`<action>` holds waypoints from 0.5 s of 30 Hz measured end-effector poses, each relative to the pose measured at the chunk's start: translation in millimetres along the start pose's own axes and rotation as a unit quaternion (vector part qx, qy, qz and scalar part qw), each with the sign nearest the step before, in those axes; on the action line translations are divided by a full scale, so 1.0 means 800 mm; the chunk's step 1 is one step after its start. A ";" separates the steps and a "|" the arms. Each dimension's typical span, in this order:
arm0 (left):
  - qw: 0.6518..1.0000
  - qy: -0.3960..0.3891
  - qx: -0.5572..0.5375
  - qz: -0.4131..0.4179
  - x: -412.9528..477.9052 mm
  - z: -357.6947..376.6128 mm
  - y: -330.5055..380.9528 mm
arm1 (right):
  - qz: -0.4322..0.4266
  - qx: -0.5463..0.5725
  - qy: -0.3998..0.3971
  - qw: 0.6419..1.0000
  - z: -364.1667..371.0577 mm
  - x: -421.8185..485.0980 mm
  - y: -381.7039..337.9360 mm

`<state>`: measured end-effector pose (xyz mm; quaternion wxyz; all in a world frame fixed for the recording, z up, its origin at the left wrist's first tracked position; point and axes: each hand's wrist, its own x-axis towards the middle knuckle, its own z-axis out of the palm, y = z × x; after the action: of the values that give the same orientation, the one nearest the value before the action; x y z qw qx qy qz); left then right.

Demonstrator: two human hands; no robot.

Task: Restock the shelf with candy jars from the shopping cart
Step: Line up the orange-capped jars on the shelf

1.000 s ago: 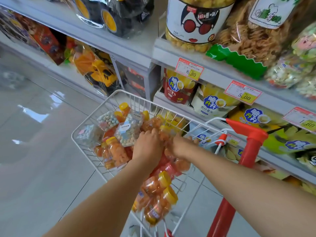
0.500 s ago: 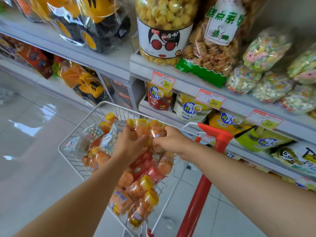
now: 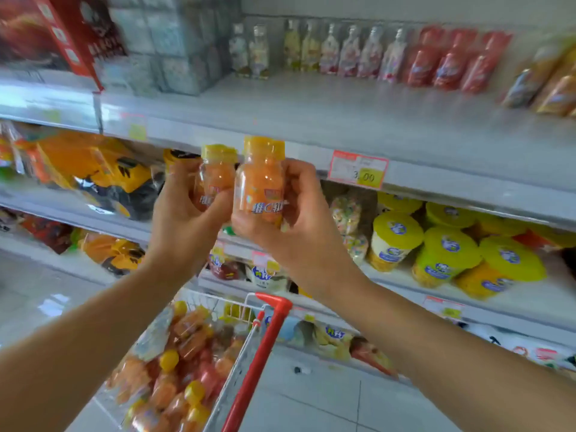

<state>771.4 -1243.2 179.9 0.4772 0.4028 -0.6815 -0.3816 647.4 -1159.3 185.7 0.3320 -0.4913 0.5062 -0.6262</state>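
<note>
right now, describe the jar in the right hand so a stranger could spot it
Find the grey shelf with the 3.00 tag; just left of the tag, two hands hold up two candy jars. The right hand grips the right jar, whose lid is orange, while the left jar in the left hand has a yellow lid.

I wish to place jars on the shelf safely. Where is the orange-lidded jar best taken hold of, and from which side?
Grip the orange-lidded jar round its body, below the lid, coming from the near side, as the right hand does. It stands upright and its round body looks slim enough for a hand to wrap.
</note>
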 end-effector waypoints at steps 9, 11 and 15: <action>0.994 -0.056 -0.080 0.054 0.038 0.177 0.145 | -0.085 -0.093 0.131 0.983 -0.197 0.023 -0.092; 0.992 -0.083 -0.082 0.052 0.041 0.220 0.158 | -0.074 -0.124 0.160 0.977 -0.245 0.023 -0.092; 0.983 -0.168 -0.060 0.051 0.041 0.304 0.175 | -0.040 -0.177 0.212 0.960 -0.342 0.020 -0.085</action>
<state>505.7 -1186.3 256.4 0.3981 0.2685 -0.7476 -0.4589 387.8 -1071.7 253.9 0.0990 -0.4177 0.6480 -0.6291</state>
